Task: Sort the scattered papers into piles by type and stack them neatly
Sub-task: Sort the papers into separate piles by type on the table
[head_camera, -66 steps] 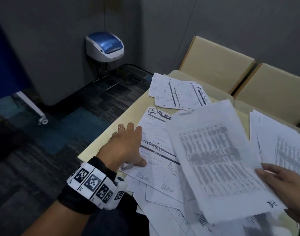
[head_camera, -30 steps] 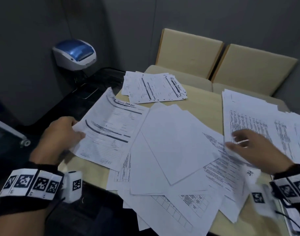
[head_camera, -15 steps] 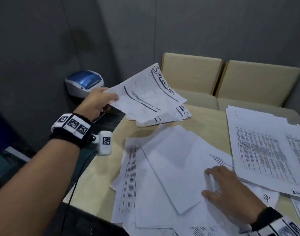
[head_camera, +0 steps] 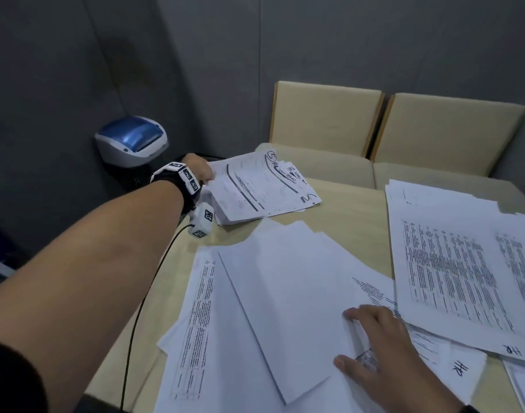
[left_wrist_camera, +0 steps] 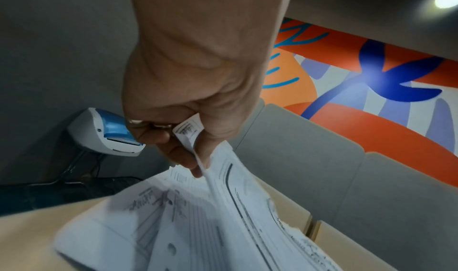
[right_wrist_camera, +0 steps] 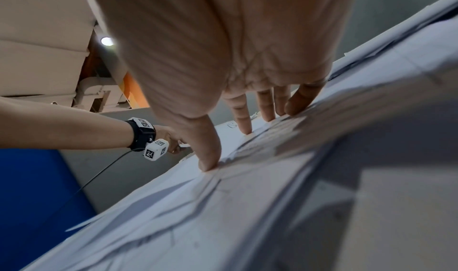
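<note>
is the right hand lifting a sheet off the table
No, the right hand lies flat, fingers spread, pressing on the loose papers.

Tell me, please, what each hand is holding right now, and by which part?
The left hand pinches a form sheet by its left edge, over the far pile. The right hand holds nothing; its fingers press on the loose papers.

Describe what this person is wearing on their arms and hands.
The left wrist carries a black band ringed with white blocks printed with black square markers; a white marker cube hangs off it, trailing a thin black cable. The left hand wears a ring. Both forearms are bare. A black sleeve covers the upper left arm.
</note>
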Available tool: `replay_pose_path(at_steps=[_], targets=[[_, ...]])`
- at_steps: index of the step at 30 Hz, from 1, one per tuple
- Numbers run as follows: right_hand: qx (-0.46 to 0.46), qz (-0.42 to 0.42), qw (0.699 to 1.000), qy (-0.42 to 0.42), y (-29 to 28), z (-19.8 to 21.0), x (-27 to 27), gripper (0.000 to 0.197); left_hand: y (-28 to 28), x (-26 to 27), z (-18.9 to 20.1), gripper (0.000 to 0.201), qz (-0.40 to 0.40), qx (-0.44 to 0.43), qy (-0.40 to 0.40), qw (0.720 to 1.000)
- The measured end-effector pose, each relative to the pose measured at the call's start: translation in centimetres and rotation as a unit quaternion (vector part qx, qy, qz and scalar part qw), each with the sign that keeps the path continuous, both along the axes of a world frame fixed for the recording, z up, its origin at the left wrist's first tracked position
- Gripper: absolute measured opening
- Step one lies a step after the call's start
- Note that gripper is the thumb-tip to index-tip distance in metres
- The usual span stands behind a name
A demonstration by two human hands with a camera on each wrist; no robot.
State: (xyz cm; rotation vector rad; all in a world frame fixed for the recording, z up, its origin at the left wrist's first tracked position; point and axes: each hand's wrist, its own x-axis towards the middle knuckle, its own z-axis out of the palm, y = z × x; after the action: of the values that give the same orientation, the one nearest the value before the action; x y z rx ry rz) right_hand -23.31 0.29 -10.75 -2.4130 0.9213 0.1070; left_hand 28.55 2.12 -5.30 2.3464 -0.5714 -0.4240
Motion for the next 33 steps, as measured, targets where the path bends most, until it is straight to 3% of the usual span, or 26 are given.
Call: replay_pose_path(at_steps=[4,5,7,9,14,20,22,26,30,33], targets=[[0.017,-0.017,0.999,-0.024,0.4,0.0,0.0,0.064,-1.4,0.0,-1.2,0.024,0.049,0.113,-0.085,0.989],[0.021,-0.025,0.999,-0.025,0.6,0.0,0.0,0.065,-1.6,-0.5,-1.3,0.034,0.072,0.125,-0.118,0.982],[0.022,-0.055,0.998,-0.021,0.6,0.1,-0.1,0.076,-1.5,-2.3,-0.9,0.075,0.090,0.162,-0.141,0.972],[0.022,-0.083,0.996,-0.006,0.3,0.0,-0.3,0.097,-0.6,-4.9,0.1,0.088,0.015,0.195,-0.136,0.971],[0.036,-0.109,0.993,-0.017,-0.1,0.4,-0.1,0.126,5.0,-14.3,2.2,0.087,-0.181,0.249,-0.064,0.949],[0.068,-0.157,0.985,-0.009,-0.5,1.0,0.8,0.116,12.0,-24.4,1.2,0.087,-0.260,0.283,-0.061,0.921],[0.079,-0.162,0.984,-0.009,-0.5,0.9,1.0,0.113,13.5,-26.7,0.1,0.094,-0.263,0.295,-0.060,0.917],[0.081,-0.169,0.982,-0.024,-0.3,0.7,1.4,0.089,15.4,-29.7,-1.6,0.117,-0.308,0.321,-0.043,0.894],[0.126,-0.164,0.973,-0.104,0.0,0.3,1.5,0.080,16.0,-30.8,-2.4,0.131,-0.295,0.293,-0.058,0.908],[0.213,-0.198,0.933,-0.210,-0.1,0.5,1.5,0.088,16.1,-31.0,-3.0,0.130,-0.294,0.276,-0.055,0.913]])
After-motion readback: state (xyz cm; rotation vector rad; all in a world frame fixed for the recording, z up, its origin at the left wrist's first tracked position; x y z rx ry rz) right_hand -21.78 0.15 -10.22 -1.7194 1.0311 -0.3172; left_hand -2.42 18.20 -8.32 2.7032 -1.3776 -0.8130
